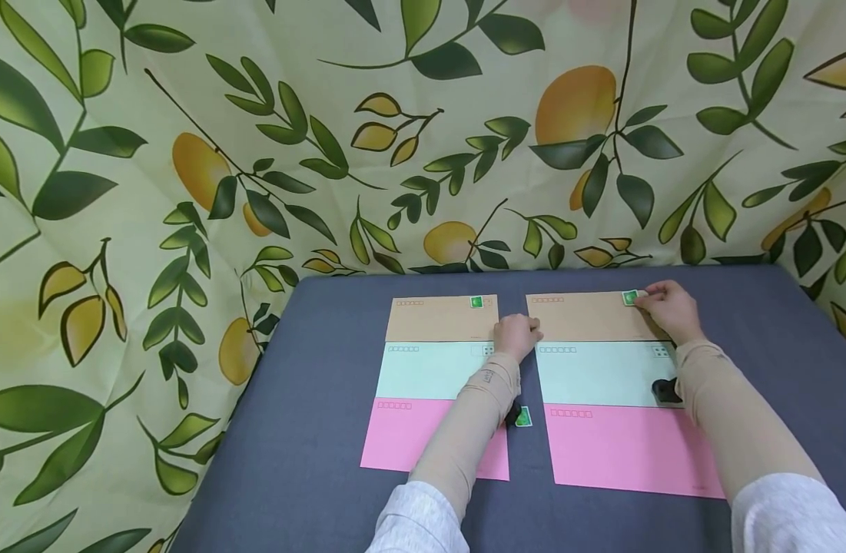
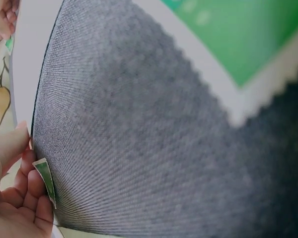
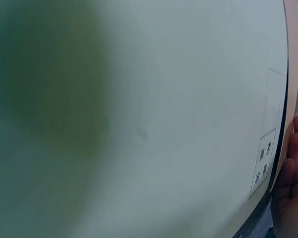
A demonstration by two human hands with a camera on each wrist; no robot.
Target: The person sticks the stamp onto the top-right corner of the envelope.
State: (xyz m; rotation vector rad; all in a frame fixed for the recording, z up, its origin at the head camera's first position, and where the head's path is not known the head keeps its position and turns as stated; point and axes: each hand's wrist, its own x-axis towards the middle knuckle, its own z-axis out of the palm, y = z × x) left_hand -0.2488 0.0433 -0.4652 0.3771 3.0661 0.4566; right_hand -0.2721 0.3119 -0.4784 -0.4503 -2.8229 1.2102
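My right hand (image 1: 671, 309) pinches the edge of a green postage stamp (image 1: 629, 298) over the top right corner of the right brown envelope (image 1: 582, 319). Between the two envelope columns is my left hand (image 1: 516, 336), its fingertips at that envelope's lower left edge. Its fingers curl round another green stamp (image 2: 45, 181), which the head view hides. A third stamp (image 1: 476, 302) lies in the top right corner of the left brown envelope (image 1: 436, 321). On the dark cloth under my left wrist lies one more stamp (image 1: 524, 417).
Pale blue envelopes (image 1: 423, 370) and pink envelopes (image 1: 616, 445) line up below the brown ones in both columns. Dark grey cloth (image 1: 305, 399) covers the table. Behind it hangs a curtain with leaves and fruit (image 1: 367, 223). A black wrist camera (image 1: 665, 390) sits under my right forearm.
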